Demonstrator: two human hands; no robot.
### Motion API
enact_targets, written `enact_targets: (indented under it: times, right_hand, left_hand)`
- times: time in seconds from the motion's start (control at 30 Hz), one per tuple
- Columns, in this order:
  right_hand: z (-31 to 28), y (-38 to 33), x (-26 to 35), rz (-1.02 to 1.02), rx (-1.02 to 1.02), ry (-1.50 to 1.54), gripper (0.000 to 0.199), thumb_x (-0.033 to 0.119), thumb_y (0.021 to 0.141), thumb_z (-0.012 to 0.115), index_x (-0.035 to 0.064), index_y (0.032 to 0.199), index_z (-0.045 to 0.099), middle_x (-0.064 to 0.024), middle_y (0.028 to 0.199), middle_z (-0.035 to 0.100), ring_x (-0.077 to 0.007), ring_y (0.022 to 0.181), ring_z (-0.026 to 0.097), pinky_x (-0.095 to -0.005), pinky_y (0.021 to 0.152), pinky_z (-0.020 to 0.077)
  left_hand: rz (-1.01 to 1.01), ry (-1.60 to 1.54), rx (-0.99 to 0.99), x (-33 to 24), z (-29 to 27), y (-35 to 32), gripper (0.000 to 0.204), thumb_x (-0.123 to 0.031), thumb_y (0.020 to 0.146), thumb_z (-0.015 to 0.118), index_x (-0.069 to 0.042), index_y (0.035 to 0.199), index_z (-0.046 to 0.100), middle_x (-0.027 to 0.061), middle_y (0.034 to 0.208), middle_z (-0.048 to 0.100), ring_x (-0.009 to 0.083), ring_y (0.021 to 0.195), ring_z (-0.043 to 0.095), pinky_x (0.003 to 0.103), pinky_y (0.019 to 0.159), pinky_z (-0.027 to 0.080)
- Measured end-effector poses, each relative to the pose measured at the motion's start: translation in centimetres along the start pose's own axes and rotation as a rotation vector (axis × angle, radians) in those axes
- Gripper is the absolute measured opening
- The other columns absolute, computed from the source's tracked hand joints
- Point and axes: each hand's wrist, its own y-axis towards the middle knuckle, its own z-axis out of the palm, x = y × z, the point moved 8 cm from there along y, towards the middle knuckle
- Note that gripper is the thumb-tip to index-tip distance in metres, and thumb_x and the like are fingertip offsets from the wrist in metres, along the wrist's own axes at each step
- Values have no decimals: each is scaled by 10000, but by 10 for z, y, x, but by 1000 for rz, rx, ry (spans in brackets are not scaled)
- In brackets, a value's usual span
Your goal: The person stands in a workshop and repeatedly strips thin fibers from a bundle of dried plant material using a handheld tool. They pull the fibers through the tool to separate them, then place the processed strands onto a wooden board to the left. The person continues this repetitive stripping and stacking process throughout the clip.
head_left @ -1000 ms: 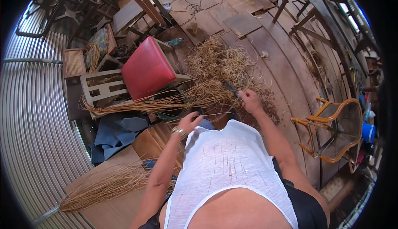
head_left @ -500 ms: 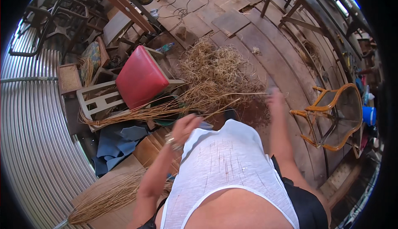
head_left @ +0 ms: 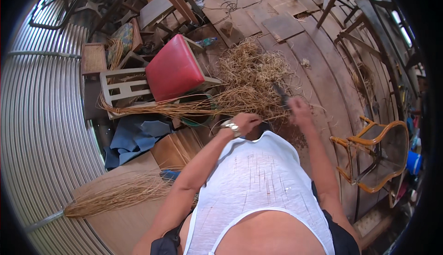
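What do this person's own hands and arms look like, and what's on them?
Both are bare human hands, with no gloves visible. The left hand has a shiny silver watch or bracelet at its wrist; the right hand is blurred, and its wrist looks unadorned. No sleeves show below the elbows.

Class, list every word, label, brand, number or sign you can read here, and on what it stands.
No text can be read.
Dark tool in the right hand: blurred; any marking unreadable.
Blue container and plastic bottle: any markings too small to read.
White shirt: dark streaks, no readable lettering.
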Motion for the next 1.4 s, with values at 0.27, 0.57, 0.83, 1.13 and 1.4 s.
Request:
enact_targets:
  times: [0.27,0.57,0.83,1.13,1.4]
  right_hand:
    - [17,63,-26,-259,206,-307,247,286,943,563,58,848,572,-2,665,525,-98,526,488,-289,489,417]
    - [-220,75,-84,161,92,-272,315,356,964,518,68,854,582,-31,577,512,-107,337,402,-264,286,276]
    - [-240,44,-122,37,-155,-767,331,335,975,461,65,813,561,-29,488,467,-149,344,454,-298,328,353]
    - [-108,2,-184,133,27,-878,302,292,975,462,65,778,484,-58,465,464,-172,316,439,-312,297,334]
    - [6,60,-160,-46,375,-903,266,247,966,462,58,778,464,-72,461,463,-174,295,431,-313,265,304]
  left_hand:
    - [-298,-242,17,30,-65,-85,299,-315,899,657,-25,959,695,16,791,670,83,693,582,251,632,476]
    - [-546,-379,-278,78,-178,-344,234,-269,893,668,-36,912,677,-38,745,608,51,665,535,218,589,437]
    - [-656,-24,-1488,150,-300,-670,227,-290,942,602,-76,953,678,-61,673,549,14,576,451,194,480,339]
    - [-796,-10,-1675,157,-300,-876,278,-305,963,550,-101,1113,664,-16,717,607,33,551,453,204,486,369]
    - [-1002,222,-1461,115,-266,-894,366,-126,914,491,-150,1266,589,27,894,679,124,818,615,276,708,483]
